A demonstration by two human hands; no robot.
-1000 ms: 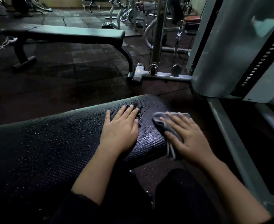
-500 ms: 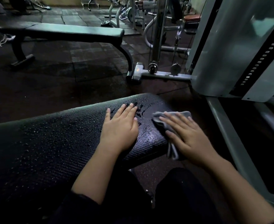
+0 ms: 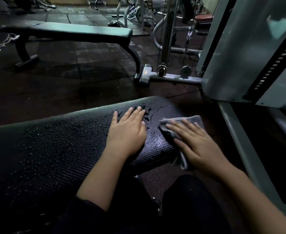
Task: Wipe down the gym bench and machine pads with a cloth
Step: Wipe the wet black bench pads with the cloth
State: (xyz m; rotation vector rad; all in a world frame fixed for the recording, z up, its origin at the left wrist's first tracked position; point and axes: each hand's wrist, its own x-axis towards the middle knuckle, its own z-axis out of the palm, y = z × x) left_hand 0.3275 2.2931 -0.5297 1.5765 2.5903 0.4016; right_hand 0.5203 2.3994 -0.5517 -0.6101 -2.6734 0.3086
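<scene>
Both hands lie flat with fingers spread: the left hand [image 3: 127,130] braces the droplet-covered bench pad [image 3: 54,146], while the right hand [image 3: 198,146] presses the grey cloth [image 3: 181,127] over the pad's right end edge, barely shifted since a second ago, so wiping has hardly advanced.

It was a gym: flat bench [image 3: 67,32] far left, cable machine [image 3: 170,48] with pulleys, weight stack column [image 3: 250,48] right, rubber tile floor [image 3: 54,81].

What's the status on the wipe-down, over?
Left hand flat on wet bench pad. Right hand pressing cloth at pad's end. Nothing blocking.
</scene>
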